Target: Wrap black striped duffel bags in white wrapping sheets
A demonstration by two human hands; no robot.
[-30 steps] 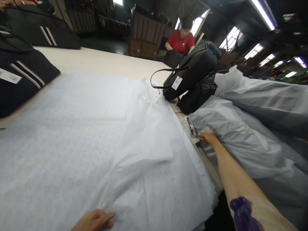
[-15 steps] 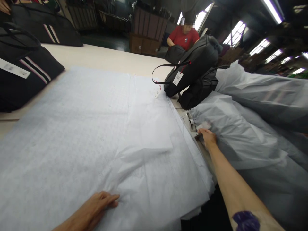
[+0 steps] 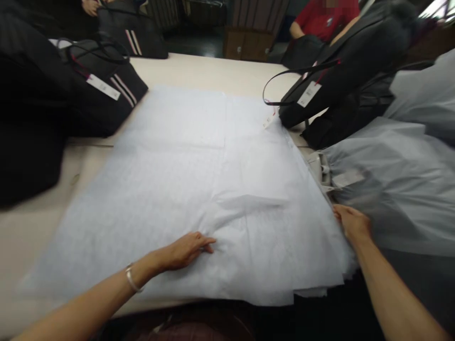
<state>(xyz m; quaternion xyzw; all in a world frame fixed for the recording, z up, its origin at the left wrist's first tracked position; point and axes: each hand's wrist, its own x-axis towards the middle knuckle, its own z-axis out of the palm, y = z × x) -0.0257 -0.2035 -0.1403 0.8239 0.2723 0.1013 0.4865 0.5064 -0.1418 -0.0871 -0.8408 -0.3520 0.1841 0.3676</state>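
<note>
A stack of thin white sheets (image 3: 170, 180), paper-like or non-woven, lies spread over the table. My left hand (image 3: 186, 247), a bracelet on its wrist, rests on the top sheet near the front, its fingers together at a pucker where creases meet. At the stack's right edge, my right hand (image 3: 353, 225) has its fingertips pinched on the border of the sheets; how many layers it holds I cannot tell. Just beyond that hand sits a pale grey plastic device (image 3: 322, 168), partly hidden beside the stack.
Black bags (image 3: 95, 90) with striped bands and tags stand at the left. Another black bag (image 3: 351, 66) leans at the right, its strap and tag over the sheets. Grey translucent plastic-covered bundles (image 3: 401, 184) fill the right side. A person in a red shirt (image 3: 316, 21) works across the table.
My right hand has come back from the plastic-covered bundle beside the grey device to the sheets' edge. My left hand stays near the same creases. The view has turned down and right.
</note>
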